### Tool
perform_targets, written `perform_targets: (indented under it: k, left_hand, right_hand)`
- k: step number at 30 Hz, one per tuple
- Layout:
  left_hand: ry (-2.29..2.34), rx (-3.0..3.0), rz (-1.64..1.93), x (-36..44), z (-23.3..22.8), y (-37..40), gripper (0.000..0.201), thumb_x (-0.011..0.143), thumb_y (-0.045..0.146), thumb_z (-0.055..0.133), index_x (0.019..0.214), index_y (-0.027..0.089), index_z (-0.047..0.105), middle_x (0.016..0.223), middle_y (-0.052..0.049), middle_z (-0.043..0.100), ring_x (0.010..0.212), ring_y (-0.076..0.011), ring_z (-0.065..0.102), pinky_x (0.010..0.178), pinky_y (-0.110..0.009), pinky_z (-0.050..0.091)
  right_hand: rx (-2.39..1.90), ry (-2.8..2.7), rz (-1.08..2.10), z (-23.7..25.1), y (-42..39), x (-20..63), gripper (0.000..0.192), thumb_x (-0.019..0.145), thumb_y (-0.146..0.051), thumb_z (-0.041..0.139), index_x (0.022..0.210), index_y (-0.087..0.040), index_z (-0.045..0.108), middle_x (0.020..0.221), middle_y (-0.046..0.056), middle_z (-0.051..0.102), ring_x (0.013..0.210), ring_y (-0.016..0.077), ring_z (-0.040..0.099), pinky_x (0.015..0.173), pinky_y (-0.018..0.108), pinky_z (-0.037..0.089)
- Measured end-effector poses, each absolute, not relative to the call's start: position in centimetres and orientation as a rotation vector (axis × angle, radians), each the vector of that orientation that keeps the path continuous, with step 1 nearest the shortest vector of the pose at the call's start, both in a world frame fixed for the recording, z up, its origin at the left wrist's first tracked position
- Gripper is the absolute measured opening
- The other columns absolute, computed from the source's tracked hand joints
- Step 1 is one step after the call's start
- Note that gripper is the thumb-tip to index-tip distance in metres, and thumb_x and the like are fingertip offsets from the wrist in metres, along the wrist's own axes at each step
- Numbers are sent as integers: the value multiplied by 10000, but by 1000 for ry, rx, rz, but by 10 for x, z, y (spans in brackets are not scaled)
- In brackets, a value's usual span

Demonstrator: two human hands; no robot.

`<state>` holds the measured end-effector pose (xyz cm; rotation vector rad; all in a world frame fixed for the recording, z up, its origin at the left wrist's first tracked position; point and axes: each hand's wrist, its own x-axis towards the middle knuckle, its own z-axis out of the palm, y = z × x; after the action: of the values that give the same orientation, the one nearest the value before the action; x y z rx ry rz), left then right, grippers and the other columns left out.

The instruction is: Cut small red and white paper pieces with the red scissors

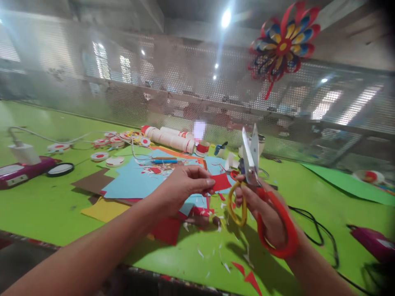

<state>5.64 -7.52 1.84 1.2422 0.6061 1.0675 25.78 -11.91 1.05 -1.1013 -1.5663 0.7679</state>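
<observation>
My left hand (182, 185) pinches a small piece of red paper (221, 182) between thumb and fingers, above the stack of coloured paper. Close by on the right, my right hand (268, 213) is wrapped around scissors (252, 174) with one red and one yellow handle loop. Their blades point upward and stand slightly apart, with nothing between them. Below the left hand lie light blue paper sheets (126, 183) with red, brown and yellow sheets under and beside them. A blue pen-like tool (165, 161) rests on the blue paper among small scraps.
Red paper scraps (253, 283) and thin white bits lie near the front edge. Purple power strips (27, 170) stand left and right, with cables. White tubes (169, 139) and several red-white discs (99, 156) sit behind. A paper flower (283, 46) hangs before the mesh panel.
</observation>
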Motion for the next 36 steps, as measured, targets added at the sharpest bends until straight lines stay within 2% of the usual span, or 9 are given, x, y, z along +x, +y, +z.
perform_targets:
  k: [4, 7, 13, 24, 30, 33, 36]
  left_hand:
    - [672, 1252, 851, 63, 12, -88, 175, 666, 310, 734, 715, 162, 655, 651, -21, 610, 579, -118, 543, 531, -250, 440]
    - [715, 1213, 745, 65, 13, -95, 204, 652, 335, 743, 729, 174, 644, 669, -17, 603, 581, -124, 554, 508, -247, 440]
    - [727, 1187, 719, 66, 13, -95, 178, 658, 299, 737, 730, 177, 631, 674, -28, 624, 582, -129, 579, 488, -225, 423]
    - [713, 1110, 743, 68, 12, -97, 167, 643, 285, 748, 703, 174, 637, 683, -45, 640, 576, -136, 587, 516, -254, 444]
    - [560, 1071, 683, 66, 13, -96, 186, 663, 294, 749, 766, 174, 652, 707, -47, 647, 611, -124, 591, 539, -231, 442]
    - [544, 1120, 695, 66, 14, -96, 176, 672, 288, 747, 777, 179, 658, 675, -34, 651, 588, -121, 601, 537, -227, 438]
    - [533, 1180, 710, 67, 13, -97, 172, 663, 283, 753, 751, 170, 658, 636, -30, 653, 532, -120, 603, 475, -205, 404]
  right_hand:
    - [-1046, -1486, 881, 9, -121, 256, 363, 771, -335, 688, 1088, -234, 543, 844, -10, 590, 747, 141, 565, 699, 277, 486]
    - [-952, -1483, 1030, 12, -126, 250, 436, 758, -282, 710, 1145, -246, 512, 932, 3, 611, 831, 156, 594, 752, 295, 496]
    - [-920, -1462, 1237, 10, -131, 246, 330, 761, -226, 700, 1046, -244, 534, 815, -21, 605, 714, 144, 615, 702, 317, 519]
    - [-912, -1450, 1207, 9, -128, 247, 413, 732, -207, 703, 1115, -240, 552, 799, -21, 609, 656, 129, 602, 611, 270, 523]
    - [-856, -1319, 1308, 14, -130, 248, 639, 717, -134, 699, 1284, -308, 464, 936, -8, 595, 739, 136, 590, 651, 278, 522]
    - [-813, -1295, 1375, 18, -131, 249, 632, 720, -135, 681, 1290, -310, 471, 946, 2, 613, 709, 137, 581, 616, 280, 525]
    - [-794, -1345, 1413, 22, -134, 249, 571, 734, -155, 661, 1267, -288, 505, 828, -11, 635, 648, 131, 578, 627, 291, 522]
